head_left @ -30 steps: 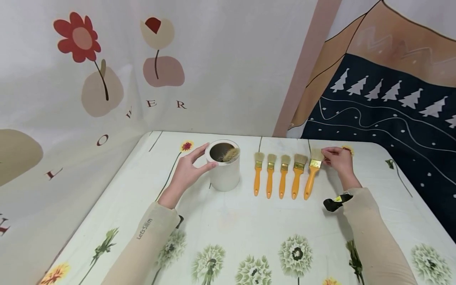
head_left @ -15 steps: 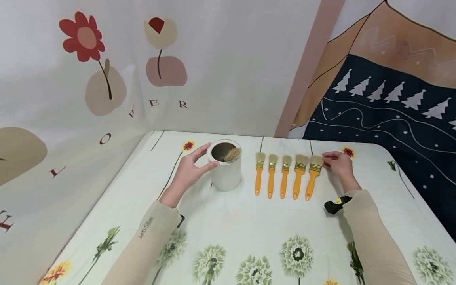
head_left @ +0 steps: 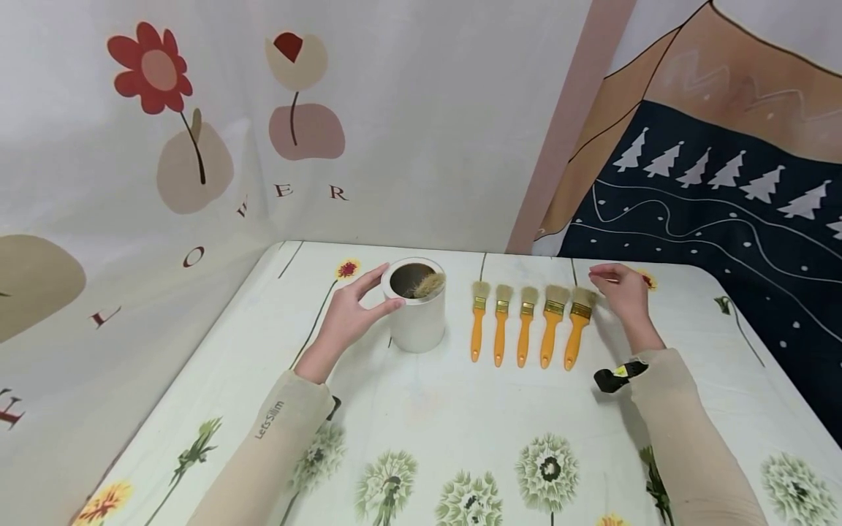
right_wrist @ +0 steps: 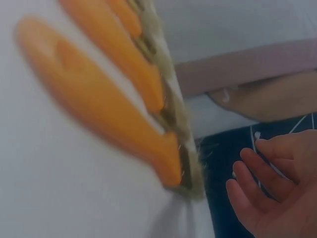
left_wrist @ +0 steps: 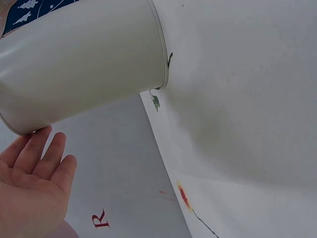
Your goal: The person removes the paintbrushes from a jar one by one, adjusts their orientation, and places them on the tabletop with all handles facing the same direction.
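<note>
A white cylindrical pot [head_left: 418, 321] stands upright on the table. My left hand [head_left: 346, 315] holds its left side near the rim, thumb at the front and index finger behind; in the left wrist view the other fingers are loosely extended beside it. Tan bristles [head_left: 429, 285] show inside the pot; what lies below them is hidden. To the right, several orange-handled paintbrushes lie in a row, bristles away from me. My right hand [head_left: 621, 292] is just off the bristles of the rightmost wide paintbrush [head_left: 577, 337], fingers loosely bent, nothing visible between them.
The white floral cloth [head_left: 421, 416] covers the table. Printed curtains [head_left: 408, 131] hang behind its far edge and along the left side. A black wrist device [head_left: 615, 378] sits under the right cuff.
My right hand has let go of the rightmost paintbrush and lifted slightly away from its bristles. That paintbrush now lies closer to the row. The left hand stays on the pot.
</note>
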A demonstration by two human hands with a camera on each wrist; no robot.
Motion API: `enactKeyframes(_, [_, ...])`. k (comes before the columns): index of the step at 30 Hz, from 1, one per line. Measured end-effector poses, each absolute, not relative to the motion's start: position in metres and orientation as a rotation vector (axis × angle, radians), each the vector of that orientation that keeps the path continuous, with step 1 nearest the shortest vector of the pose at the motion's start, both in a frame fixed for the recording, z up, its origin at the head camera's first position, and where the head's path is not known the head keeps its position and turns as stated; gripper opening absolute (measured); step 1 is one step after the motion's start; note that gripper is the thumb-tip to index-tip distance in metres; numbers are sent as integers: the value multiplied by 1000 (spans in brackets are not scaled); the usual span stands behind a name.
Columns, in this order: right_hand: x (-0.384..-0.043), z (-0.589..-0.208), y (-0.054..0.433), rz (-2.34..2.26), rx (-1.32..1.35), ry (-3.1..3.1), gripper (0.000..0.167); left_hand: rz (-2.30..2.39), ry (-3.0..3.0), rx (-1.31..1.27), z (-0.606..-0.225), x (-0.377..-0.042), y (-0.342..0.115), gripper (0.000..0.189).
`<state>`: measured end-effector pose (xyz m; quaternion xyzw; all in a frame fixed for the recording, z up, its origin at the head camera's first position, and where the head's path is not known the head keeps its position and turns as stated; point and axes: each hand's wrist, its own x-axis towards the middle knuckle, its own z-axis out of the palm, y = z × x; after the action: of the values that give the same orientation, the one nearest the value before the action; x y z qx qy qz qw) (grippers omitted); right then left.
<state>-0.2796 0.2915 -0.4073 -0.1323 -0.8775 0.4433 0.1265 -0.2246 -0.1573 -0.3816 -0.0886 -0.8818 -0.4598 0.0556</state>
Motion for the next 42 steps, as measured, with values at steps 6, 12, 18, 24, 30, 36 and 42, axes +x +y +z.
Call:
enactKeyframes(6, [-277,-392,272,1400,-316,-2560,31,-1395,-2670,-274,-381,-224,-157,74])
enactKeyframes(12, [-271,-377,249,1469,-165,-2589,36,-1401,-2667,-273,-380,-223,-157,74])
enactKeyframes(18, [-266,-365,225,1549,20,-2564,35,-1403,-2667,-274,-381,-224,-157,74])
enactKeyframes(24, [-261,-357,200,1643,192,-2535,36,-1402,-2666,-277,-383,-224,-158,74])
enactKeyframes(30, [-260,-355,177,1722,293,-2510,36,-1394,-2666,-284,-383,-225,-157,73])
enactKeyframes(36, [-256,-350,153,1828,492,-2498,38,-1391,-2665,-284,-383,-224,-157,73])
enactKeyframes(42, [-253,-349,128,1896,792,-2491,43,-1394,-2669,-272,-383,-224,-158,72])
